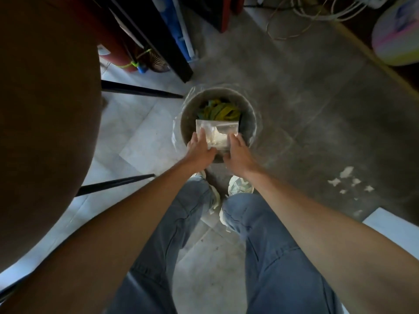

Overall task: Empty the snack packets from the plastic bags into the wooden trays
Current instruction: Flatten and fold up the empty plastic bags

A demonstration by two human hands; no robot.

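A clear plastic bag (217, 133) is held flat over the mouth of a round bin (249, 123) on the floor. My left hand (200, 148) grips the bag's left edge and my right hand (237, 154) grips its right edge. Inside the bin, beyond the bag, lie yellow and green wrappers (221, 111). A clear liner is folded over the bin's rim. No wooden tray is in view.
A round brown tabletop (45, 123) fills the left side, with black legs (140, 89) under it. Dark furniture (163, 37) stands at the back. Cables (317, 12) lie at the far right. White scraps (349, 181) dot the grey floor. My feet stand just before the bin.
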